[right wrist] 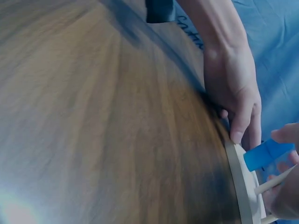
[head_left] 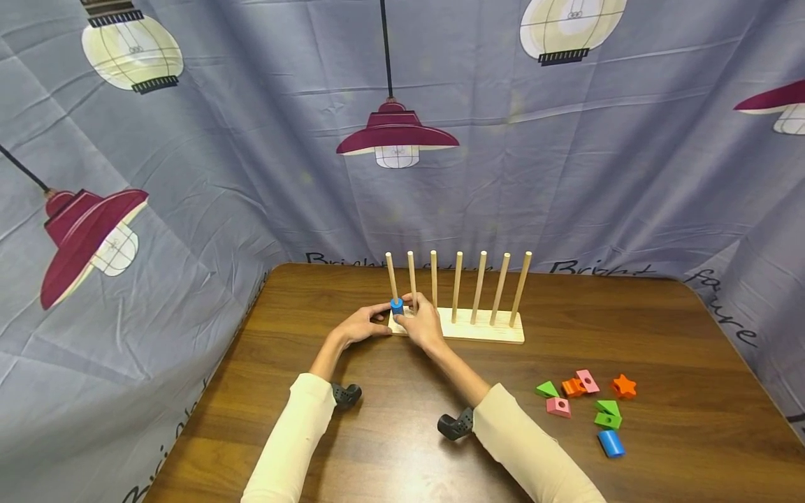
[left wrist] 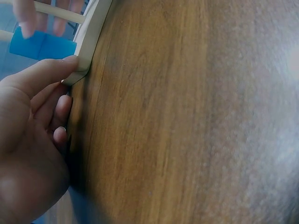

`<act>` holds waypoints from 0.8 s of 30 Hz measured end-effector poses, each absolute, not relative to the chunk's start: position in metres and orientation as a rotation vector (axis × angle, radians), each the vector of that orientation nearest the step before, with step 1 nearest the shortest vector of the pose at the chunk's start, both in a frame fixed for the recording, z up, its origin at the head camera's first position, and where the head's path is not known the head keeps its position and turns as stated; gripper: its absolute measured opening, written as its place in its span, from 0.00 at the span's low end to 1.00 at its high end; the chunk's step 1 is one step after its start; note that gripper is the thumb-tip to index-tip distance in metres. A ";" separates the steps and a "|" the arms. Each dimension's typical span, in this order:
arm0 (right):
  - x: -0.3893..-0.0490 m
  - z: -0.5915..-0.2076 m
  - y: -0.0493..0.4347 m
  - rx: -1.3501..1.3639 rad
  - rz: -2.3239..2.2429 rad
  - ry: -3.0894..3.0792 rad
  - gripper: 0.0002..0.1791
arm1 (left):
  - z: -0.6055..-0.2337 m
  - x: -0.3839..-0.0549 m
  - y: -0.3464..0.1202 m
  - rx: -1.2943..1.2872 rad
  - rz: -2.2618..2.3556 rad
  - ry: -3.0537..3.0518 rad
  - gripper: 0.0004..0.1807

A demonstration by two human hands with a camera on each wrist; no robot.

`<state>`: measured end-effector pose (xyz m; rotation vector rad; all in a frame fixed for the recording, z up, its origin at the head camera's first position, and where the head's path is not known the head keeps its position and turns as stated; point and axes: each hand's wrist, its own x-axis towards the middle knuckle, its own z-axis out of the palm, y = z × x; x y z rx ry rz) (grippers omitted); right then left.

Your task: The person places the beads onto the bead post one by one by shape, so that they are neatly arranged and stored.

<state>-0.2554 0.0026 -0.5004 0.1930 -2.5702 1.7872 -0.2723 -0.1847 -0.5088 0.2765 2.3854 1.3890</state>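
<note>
A blue cylinder [head_left: 397, 307] with a faint line across its middle sits low on the leftmost peg of a wooden peg stand [head_left: 481, 325]. My right hand [head_left: 423, 323] reaches over the stand from the right, thumb and fingers about the cylinder; its far fingers are partly hidden. At the stand's left end, my left hand [head_left: 360, 325] grips the base. In the left wrist view its thumb lies on the base edge [left wrist: 84, 60], just below the blue cylinder [left wrist: 42, 46]. The right wrist view also shows the left hand [right wrist: 236, 100] at that end.
Several upright pegs [head_left: 481, 286] rise from the stand. Loose blocks lie at the table's right: an orange star [head_left: 624, 386], green triangles [head_left: 546, 389], pink blocks [head_left: 558, 407], an orange block [head_left: 573, 388] and another blue cylinder [head_left: 611, 443]. A patterned curtain [head_left: 302, 181] hangs behind.
</note>
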 end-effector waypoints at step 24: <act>-0.178 -0.454 0.155 0.557 1.442 -2.684 0.14 | -0.511 -0.270 -0.183 0.270 1.363 2.409 0.40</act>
